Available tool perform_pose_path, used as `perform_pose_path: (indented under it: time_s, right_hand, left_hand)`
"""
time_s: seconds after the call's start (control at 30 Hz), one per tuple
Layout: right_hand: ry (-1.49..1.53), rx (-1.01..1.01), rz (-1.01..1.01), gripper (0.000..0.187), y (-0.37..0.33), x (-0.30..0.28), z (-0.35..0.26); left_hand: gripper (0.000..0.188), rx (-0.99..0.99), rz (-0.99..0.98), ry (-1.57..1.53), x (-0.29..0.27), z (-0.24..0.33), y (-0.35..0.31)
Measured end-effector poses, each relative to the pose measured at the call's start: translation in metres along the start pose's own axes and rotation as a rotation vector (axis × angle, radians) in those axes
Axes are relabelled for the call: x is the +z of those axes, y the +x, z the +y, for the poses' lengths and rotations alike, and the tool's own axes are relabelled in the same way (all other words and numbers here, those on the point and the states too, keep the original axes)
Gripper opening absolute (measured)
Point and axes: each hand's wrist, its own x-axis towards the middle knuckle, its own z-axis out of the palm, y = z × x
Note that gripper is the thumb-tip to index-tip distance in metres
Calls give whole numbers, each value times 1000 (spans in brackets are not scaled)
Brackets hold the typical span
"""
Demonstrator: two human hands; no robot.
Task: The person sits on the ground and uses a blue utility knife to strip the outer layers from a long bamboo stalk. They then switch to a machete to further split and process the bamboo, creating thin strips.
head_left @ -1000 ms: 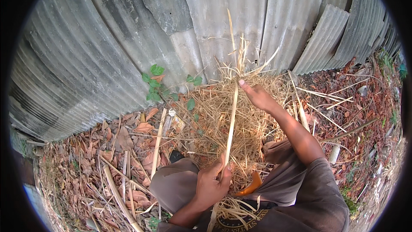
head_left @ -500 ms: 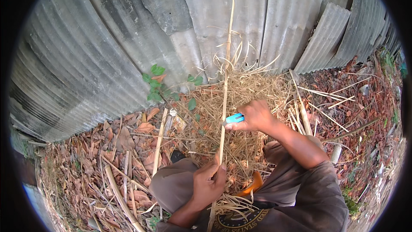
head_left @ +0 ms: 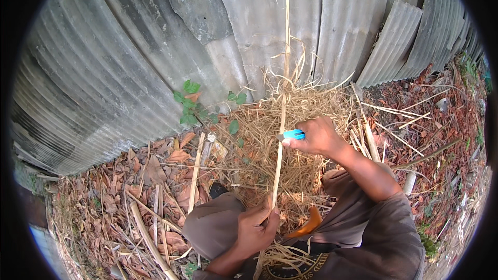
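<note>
A long, thin bamboo strip (head_left: 279, 171) runs away from my lap toward the metal fence. Its lower part is pinched between the thumb and fingers of my left hand (head_left: 256, 231), which is closed near my lap. Farther up, my right hand (head_left: 317, 136) is wrapped round a blue utility knife (head_left: 294, 134), whose blade end meets the strip from the right. Curled shavings (head_left: 298, 70) hang about the strip's far part. More pale shavings (head_left: 284, 255) lie on my lap.
Corrugated metal sheets (head_left: 275, 15) stand as a fence at the far side. A shavings heap (head_left: 316, 103) lies below them. Bamboo pieces (head_left: 196, 171) rest among dry leaves (head_left: 155, 171) at left, and more sticks (head_left: 371, 137) at right. An orange object (head_left: 309, 223) sits between my legs.
The bamboo strip and my left hand have shifted slightly to the right. My right hand, with the utility knife, has moved a little up and to the right along with the strip.
</note>
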Motion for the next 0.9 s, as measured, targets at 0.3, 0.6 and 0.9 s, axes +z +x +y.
perform_pose_path:
  time_s: [0.3, 0.6, 0.9]
  right_hand:
    - [-70, 163, 199, 78, 21, -2, 64]
    - [156, 319, -343, 80, 6, -9, -12]
    - [-111, 9, -184, 74, 1, -9, -21]
  left_hand:
    - [43, -21, -111, -40, 6, 8, -5]
    - [14, -385, 75, -476, 5, 12, 10]
    - [17, -319, 83, -413, 4, 9, 6]
